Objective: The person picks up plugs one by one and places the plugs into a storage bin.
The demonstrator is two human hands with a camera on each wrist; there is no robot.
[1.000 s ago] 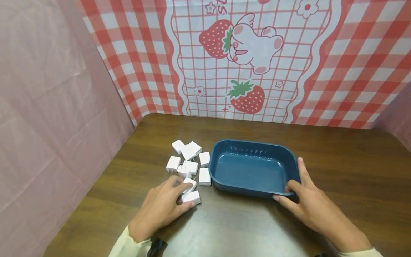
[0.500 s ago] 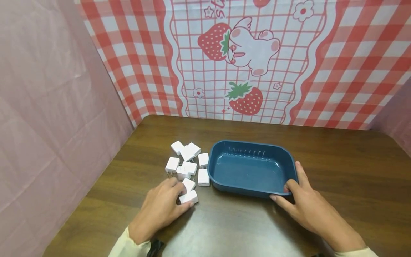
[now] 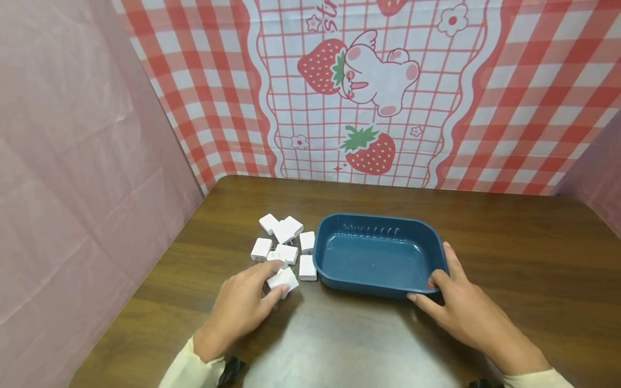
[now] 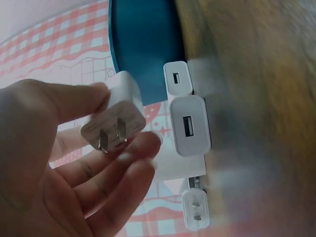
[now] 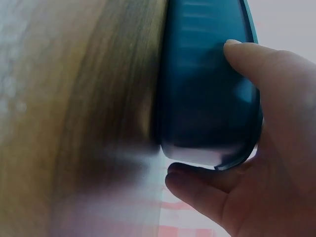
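My left hand (image 3: 242, 302) pinches a white USB charger (image 3: 285, 279) between thumb and fingers, raised off the table. In the left wrist view, the two metal prongs of this charger (image 4: 116, 116) point toward the camera. Just beyond that hand lies a loose group of several similar chargers (image 3: 287, 230), some leaning on one another. A dark blue rectangular bin (image 3: 378, 261) stands to their right, with nothing inside. My right hand (image 3: 468, 315) grips the bin's front right corner, with some fingers over the rim and the thumb outside against the front wall.
Everything stands on a brown wooden table (image 3: 524, 258). A red-checked cloth (image 3: 514, 129) with strawberries hangs behind it, and a pink cloth (image 3: 97, 188) hangs at the left. One charger (image 3: 308, 268) sits against the bin's left wall.
My left hand has closed on the nearest charger and lifted it, turning it slightly. The right hand keeps its grip on the bin. The head view has shifted a little.
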